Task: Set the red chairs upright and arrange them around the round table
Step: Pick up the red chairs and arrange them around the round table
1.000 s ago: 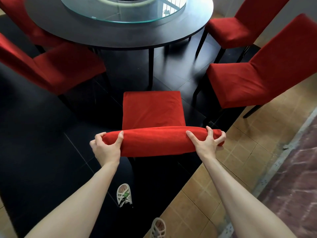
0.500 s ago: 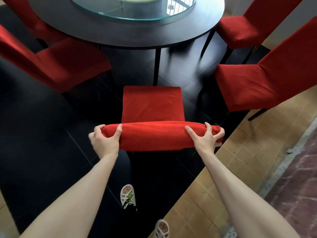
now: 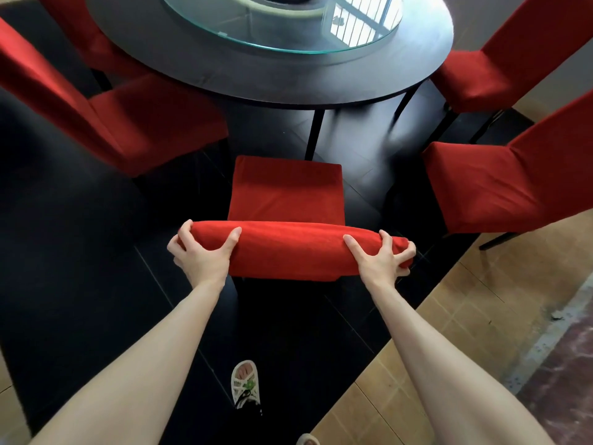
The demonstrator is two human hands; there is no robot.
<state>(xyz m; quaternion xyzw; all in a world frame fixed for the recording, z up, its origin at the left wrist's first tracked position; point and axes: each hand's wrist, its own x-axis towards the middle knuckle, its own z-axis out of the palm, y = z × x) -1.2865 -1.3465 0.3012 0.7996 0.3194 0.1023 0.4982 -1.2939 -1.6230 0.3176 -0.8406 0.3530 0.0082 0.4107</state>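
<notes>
Our left hand (image 3: 202, 253) and right hand (image 3: 382, 260) curl their fingers (image 3: 351, 244) around the upright chair (image 3: 285, 194) back; we have pushed it closer, its seat now near the bench (image 3: 288, 88).

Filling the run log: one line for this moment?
left hand, right hand: holding chair back | chair upright, facing round table

- Ahead of your middle chair (image 3: 285, 191), a table leg (image 3: 316, 133) stands just past the seat.
- Left chair (image 3: 134, 123) and right chair (image 3: 500, 187) flank it; floor (image 3: 96, 252) gaps lie between.
</notes>
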